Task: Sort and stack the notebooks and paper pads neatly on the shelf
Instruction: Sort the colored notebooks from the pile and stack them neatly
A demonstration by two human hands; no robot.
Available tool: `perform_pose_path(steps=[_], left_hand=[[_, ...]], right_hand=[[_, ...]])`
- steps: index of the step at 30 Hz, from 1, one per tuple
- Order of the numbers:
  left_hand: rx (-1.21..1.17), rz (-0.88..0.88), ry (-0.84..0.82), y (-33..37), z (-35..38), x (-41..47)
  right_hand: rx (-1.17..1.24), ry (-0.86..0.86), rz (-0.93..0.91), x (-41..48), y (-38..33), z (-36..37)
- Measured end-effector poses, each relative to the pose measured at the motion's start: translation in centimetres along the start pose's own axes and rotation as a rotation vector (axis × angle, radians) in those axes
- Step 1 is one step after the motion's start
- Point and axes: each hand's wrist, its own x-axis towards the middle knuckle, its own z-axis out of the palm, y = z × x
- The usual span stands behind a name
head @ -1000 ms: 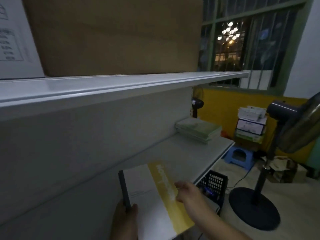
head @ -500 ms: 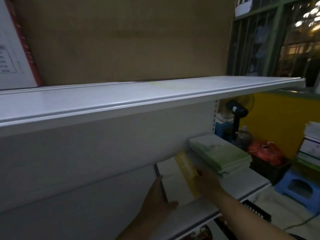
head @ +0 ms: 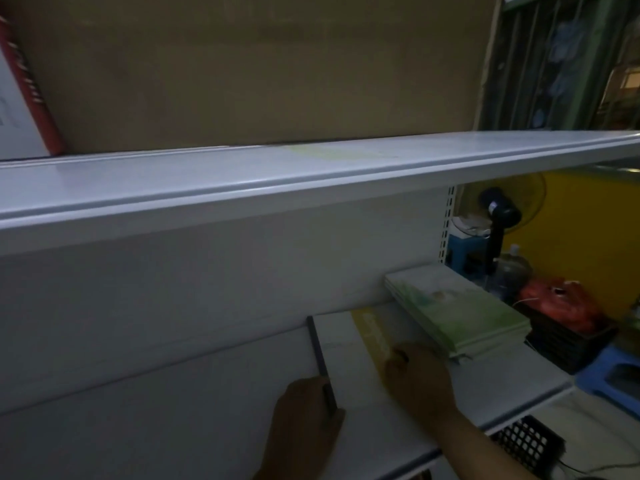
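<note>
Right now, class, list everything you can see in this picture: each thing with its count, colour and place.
white pad: one, white with yellow stripe, flat on lower shelf
green notebooks: one stack, green, lower shelf, right of pad
lower shelf: one, white, below
upper shelf: one, white, above
cardboard box: one, brown, on upper shelf
fan: one, dark, beyond shelf end
basket: one, black, floor at right
red bag: one, red, in basket
left hand: one, holds pad's spine
right hand: one, flat on pad's cover
</note>
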Motion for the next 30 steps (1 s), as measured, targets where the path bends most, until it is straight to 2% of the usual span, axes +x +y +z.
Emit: perform_pose_path(steps=[2,5,7,9,11,13,15,18,22,24,27,29,30], left_hand=[[-0.048,-0.052,-0.055,0.3,-0.6,0.0],[0.004,-0.014,-0.006,0.0,-0.7,0.2],[0.009,-0.023,-0.06,0.3,-0.9,0.4],[-0.03,-0.079,-0.156,0.0,-0.6,0.5],[-0.055,-0.096,-0.174,-0.1,-0.4,0.3],[-0.048,-0.101,-0.112,0.0,-0.3,0.1],[-0.08,-0.106,-0.115,0.1,-0.4,-0.1],[-0.044,-0.119,-0.236,0.3,-1.0,-0.1],[-0.007,-0.09,-0.275,-0.1,-1.7,-0.3],[-0.003,-0.008,-0.373,-1.0,-2.4,-0.9],[0.123,0.062,-0.55,-3.7,-6.1,-3.4],[0.183,0.027,-0.55,-7.4,-10.4,-5.9],[0.223,0.016,-0.517,-9.5,-13.1,-7.0]], right_hand=[[0.131,-0.036,0.032,-0.2,0.3,-0.3],[0.162,-0.041,0.032,-0.1,0.8,-0.1],[0.077,0.041,-0.072,-0.2,0.9,0.2],[-0.036,0.045,-0.16,0.1,1.2,0.9],[-0.127,0.032,-0.186,0.4,1.3,1.2],[-0.192,0.054,-0.219,0.7,1.7,1.9],[-0.265,0.005,-0.202,0.6,1.5,2.2],[-0.378,0.012,-0.281,0.4,0.8,2.0],[-0.477,0.012,-0.312,-0.5,-0.2,1.2],[-0.559,-0.022,-0.301,-1.7,-2.2,0.5],[-0.64,-0.024,-0.218,-3.3,-4.7,-0.1],[-0.661,-0.038,-0.192,-5.1,-7.7,0.8],[-0.681,-0.001,-0.241,-5.7,-9.9,1.9]])
